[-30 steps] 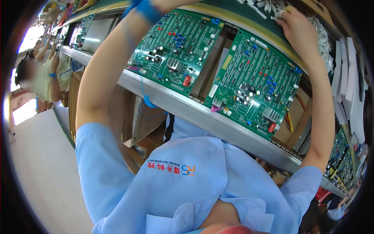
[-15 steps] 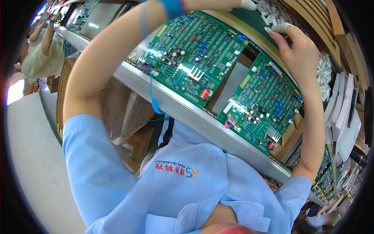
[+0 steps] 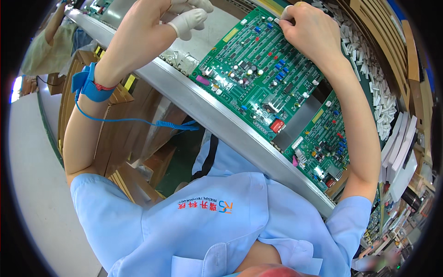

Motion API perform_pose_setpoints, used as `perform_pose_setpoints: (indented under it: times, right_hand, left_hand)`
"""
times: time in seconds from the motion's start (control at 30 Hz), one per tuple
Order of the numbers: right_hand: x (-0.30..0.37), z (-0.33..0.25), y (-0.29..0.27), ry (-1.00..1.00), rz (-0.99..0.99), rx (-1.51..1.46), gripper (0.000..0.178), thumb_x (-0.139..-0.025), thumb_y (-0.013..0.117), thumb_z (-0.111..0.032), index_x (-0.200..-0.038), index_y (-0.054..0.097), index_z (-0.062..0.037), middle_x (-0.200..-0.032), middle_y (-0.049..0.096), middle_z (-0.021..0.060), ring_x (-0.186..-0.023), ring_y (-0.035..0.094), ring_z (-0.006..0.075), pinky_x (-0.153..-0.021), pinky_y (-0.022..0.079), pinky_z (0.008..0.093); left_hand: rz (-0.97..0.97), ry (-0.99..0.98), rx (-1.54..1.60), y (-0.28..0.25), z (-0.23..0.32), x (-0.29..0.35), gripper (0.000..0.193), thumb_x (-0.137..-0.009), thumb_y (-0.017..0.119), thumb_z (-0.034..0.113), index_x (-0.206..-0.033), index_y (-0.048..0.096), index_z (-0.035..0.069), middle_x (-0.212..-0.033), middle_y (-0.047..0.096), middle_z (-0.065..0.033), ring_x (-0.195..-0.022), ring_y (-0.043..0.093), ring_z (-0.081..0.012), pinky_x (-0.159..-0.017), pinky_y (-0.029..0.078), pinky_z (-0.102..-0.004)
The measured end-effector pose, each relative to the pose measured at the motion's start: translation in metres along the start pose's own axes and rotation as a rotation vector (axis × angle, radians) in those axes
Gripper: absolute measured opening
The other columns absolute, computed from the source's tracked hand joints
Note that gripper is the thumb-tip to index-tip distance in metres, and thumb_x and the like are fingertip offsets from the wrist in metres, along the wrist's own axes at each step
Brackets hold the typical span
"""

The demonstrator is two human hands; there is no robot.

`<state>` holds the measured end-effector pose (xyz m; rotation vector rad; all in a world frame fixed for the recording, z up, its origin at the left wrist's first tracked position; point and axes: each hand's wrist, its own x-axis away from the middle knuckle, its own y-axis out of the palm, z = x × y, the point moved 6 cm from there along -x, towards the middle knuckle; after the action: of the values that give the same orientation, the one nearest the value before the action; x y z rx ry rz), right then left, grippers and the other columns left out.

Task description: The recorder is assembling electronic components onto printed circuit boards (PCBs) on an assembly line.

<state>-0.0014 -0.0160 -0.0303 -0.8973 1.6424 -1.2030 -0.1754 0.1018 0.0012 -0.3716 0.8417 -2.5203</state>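
Electronics assembly workshop: green circuit boards (image 3: 234, 94) along a metal rail (image 3: 221, 121)

Left grip (image 3: 150, 39) curled (loosely), right grip (image 3: 313, 33) palm-down

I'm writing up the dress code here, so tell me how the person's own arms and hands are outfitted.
Short light-blue sleeves cover both upper arms. The left hand wears white finger covers; its wrist has a blue strap, coiled blue cord and thin red band. The right hand shows a whitish finger cover.
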Motion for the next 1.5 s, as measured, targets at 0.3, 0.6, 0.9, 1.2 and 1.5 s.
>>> perform_pose_setpoints:
  times: [0.3, 0.6, 0.9, 1.2, 1.5]
  right_hand:
    - [-0.002, -0.029, 0.002, 0.006, -0.147, 0.221, 0.015, -0.075, 0.069, -0.011, -0.084, 0.071, 0.001, -0.084, 0.065, 0.0147, -0.075, 0.065, 0.0276, -0.066, 0.052, 0.037]
    - [0.047, 0.0, -0.031, -0.066, 0.113, 0.016, 0.02, -0.086, 0.066, -0.027, -0.1, 0.07, -0.0133, -0.088, 0.067, 0.0044, -0.074, 0.065, 0.0244, -0.063, 0.049, 0.0342]
    - [0.107, 0.064, -0.036, 0.202, 0.002, -0.116, 0.022, -0.087, 0.069, -0.019, -0.106, 0.07, -0.0063, -0.087, 0.065, 0.0068, -0.061, 0.055, 0.0154, -0.059, 0.044, 0.0276]
    - [0.169, 0.111, -0.074, 0.369, 0.089, -0.122, 0.02, -0.087, 0.069, -0.012, -0.106, 0.071, -0.0062, -0.089, 0.066, 0.0042, -0.065, 0.052, 0.0094, -0.059, 0.042, 0.0239]
    - [0.32, 0.236, -0.191, 0.787, 0.588, 0.349, 0.018, -0.085, 0.07, -0.024, -0.102, 0.073, -0.0178, -0.087, 0.069, 0.0056, -0.067, 0.062, 0.0189, -0.063, 0.047, 0.0329]
  left_hand:
    - [0.051, 0.145, 0.073, -0.001, -0.056, 0.006, 0.027, -0.093, 0.065, 0.022, -0.109, 0.066, 0.001, -0.091, 0.072, -0.0071, -0.068, 0.062, -0.0087, -0.055, 0.05, -0.0256]
    - [-0.157, 0.096, -0.332, 0.03, -0.061, 0.011, 0.019, -0.09, 0.066, 0.016, -0.093, 0.066, -0.002, -0.076, 0.068, -0.0086, -0.064, 0.059, -0.0128, -0.06, 0.048, -0.0306]
    - [-0.248, 0.034, -0.516, 0.039, -0.049, 0.001, 0.026, -0.083, 0.07, 0.021, -0.085, 0.069, -0.005, -0.073, 0.067, -0.017, -0.065, 0.064, -0.0279, -0.064, 0.05, -0.0368]
    - [-0.445, 0.096, -0.687, 0.051, -0.032, -0.018, 0.035, -0.086, 0.066, 0.027, -0.077, 0.065, -0.007, -0.063, 0.058, -0.0221, -0.057, 0.056, -0.0343, -0.058, 0.046, -0.0426]
    - [-0.191, -0.165, -0.296, -0.009, -0.073, -0.014, 0.026, -0.093, 0.065, 0.023, -0.086, 0.066, -0.002, -0.062, 0.053, -0.0001, -0.047, 0.041, -0.0052, -0.042, 0.028, -0.0247]
